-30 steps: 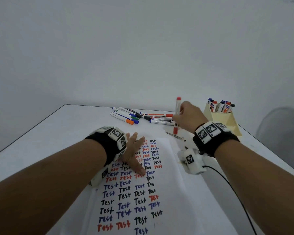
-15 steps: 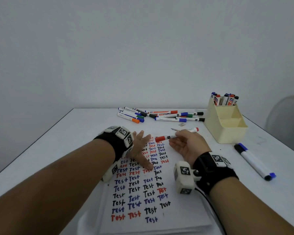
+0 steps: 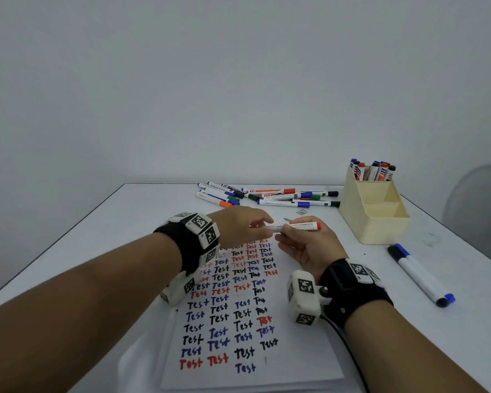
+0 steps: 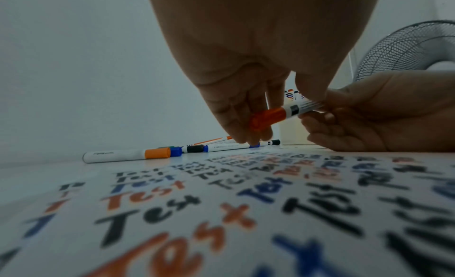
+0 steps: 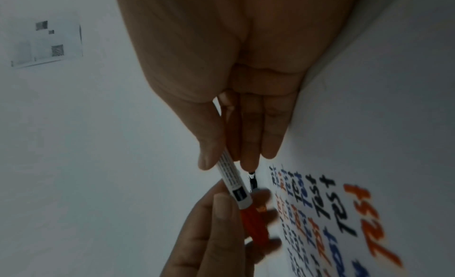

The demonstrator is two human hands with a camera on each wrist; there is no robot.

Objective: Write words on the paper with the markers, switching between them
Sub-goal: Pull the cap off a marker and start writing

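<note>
A red whiteboard marker (image 3: pixel 298 226) lies level in the air over the far edge of the paper (image 3: pixel 295 350), which is filled with rows of "Test" in black, blue and red. My right hand (image 3: pixel 284 234), palm up, holds the white barrel (image 5: pixel 230 176) between thumb and fingers. My left hand (image 3: pixel 262 225) reaches in from the left and pinches the red cap (image 4: pixel 267 118) at the marker's left end. The cap (image 5: pixel 253 224) still sits against the barrel. In the head view the left fingers hide the cap.
Several loose markers (image 3: pixel 267 195) lie at the table's far side. A cream holder (image 3: pixel 372 219) with more markers (image 3: pixel 373 169) stands at the right, blue-capped markers (image 3: pixel 420 275) lie beside it, and a fan (image 4: pixel 413 47) stands beyond the table.
My right hand brought the red marker from upright near the loose markers down to level above the paper. My left hand lifted off the paper and took hold of the cap end.
</note>
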